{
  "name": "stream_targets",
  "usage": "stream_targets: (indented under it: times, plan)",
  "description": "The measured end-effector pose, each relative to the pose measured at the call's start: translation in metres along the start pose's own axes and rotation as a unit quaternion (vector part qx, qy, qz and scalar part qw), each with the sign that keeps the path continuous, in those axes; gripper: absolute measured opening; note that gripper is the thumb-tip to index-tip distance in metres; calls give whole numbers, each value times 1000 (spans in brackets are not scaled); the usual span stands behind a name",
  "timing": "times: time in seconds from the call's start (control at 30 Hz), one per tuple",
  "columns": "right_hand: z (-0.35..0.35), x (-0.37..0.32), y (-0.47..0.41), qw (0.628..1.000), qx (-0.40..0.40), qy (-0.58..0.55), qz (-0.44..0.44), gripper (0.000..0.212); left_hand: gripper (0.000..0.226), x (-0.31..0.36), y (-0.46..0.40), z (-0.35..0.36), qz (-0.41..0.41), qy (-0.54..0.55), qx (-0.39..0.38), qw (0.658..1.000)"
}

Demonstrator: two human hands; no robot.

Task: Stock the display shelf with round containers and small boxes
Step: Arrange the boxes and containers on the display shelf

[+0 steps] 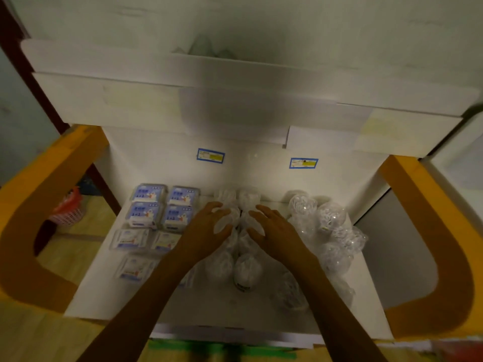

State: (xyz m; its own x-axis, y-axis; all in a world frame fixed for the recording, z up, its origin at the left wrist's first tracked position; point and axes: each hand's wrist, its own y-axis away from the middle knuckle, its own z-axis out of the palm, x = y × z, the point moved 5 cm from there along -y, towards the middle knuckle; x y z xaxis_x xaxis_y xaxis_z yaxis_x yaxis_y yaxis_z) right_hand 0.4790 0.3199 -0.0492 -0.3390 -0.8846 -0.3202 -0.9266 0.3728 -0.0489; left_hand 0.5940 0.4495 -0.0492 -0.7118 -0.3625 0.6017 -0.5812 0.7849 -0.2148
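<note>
Writing: I read "1+1" on the blue small boxes (163, 207) at my 10 o'clock; their smaller print blurs out. Two blue-edged price tags (210, 155) on the back wall at 12 o'clock carry print too small to read.
Box count: I count four blue-topped boxes in a two-by-two block, then three flatter clear-wrapped packs (130, 239) toward 8 o'clock; my left forearm may hide another.
Container count: the round containers (247, 270) run in a double column down the middle, about eight, though blur and my hands keep that count loose. A second cluster (329, 218) sits at 2 o'clock, five or six, too glossy to separate.
Left hand: my left hand (206, 228) curls over a container in the column's left row, fingers wrapped on it.
Right hand: my right hand (271, 228) rests on the right row, fingers spread and nearly straight, gripping nothing.
Place: all stock lies on the white display shelf (104, 288), boxes left, containers centre and right.
Surroundings: orange frame (39, 205) on both sides, a red basket (69, 210) at 9 o'clock.
</note>
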Motion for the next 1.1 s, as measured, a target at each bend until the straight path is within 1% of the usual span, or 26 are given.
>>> stream_targets:
  times: [0.13, 0.27, 0.33, 0.37, 0.43, 0.53, 0.63, 0.7, 0.8, 0.87, 0.97, 1.03, 1.1]
  plan:
    - [-3, 4, -5, 1000, -1, -3, -10, 51, 39, -8, -4, 0, -9, 1, -2, 1000]
    - [-12, 12, -22, 999, 45, -12, -8, 48, 44, -14, -22, -9, -32, -10, 31, 999]
    - [-14, 14, -38, 999, 48, -14, 0, 48, 46, -15, -33, -13, -31, -5, 29, 999]
    - [-12, 14, -45, 999, 39, -17, 4, 49, 46, -15, -40, -12, -18, -8, 28, 999]
    - [-6, 15, -57, 1000, 16, -26, 6, 52, 46, -18, -49, -7, -12, -9, 3, 1000]
    - [4, 21, -62, 999, -5, -45, 19, 55, 50, -28, -58, 2, -27, 2, -31, 999]
    - [6, 29, -62, 998, 10, -57, 33, 56, 57, -37, -64, 9, -19, 13, -52, 998]
    - [7, 30, -64, 997, 19, -72, 34, 56, 58, -38, -68, 12, -19, 23, -65, 997]
    - [6, 27, -64, 996, 6, -82, 39, 57, 59, -41, -71, 14, -17, 36, -74, 996]
    - [0, 26, -59, 997, 21, -65, 38, 58, 61, -40, -69, 10, -17, 31, -74, 997]
    - [-15, 19, -36, 997, 49, -36, 46, 64, 74, -34, -50, -3, -5, 11, -60, 998]
    - [-21, 8, -11, 998, 33, -24, 41, 74, 77, -25, -26, -12, 16, -1, -61, 998]
    - [-25, -6, 16, 1000, 6, -5, 19, 81, 77, -11, 4, -18, 57, -1, -70, 996]
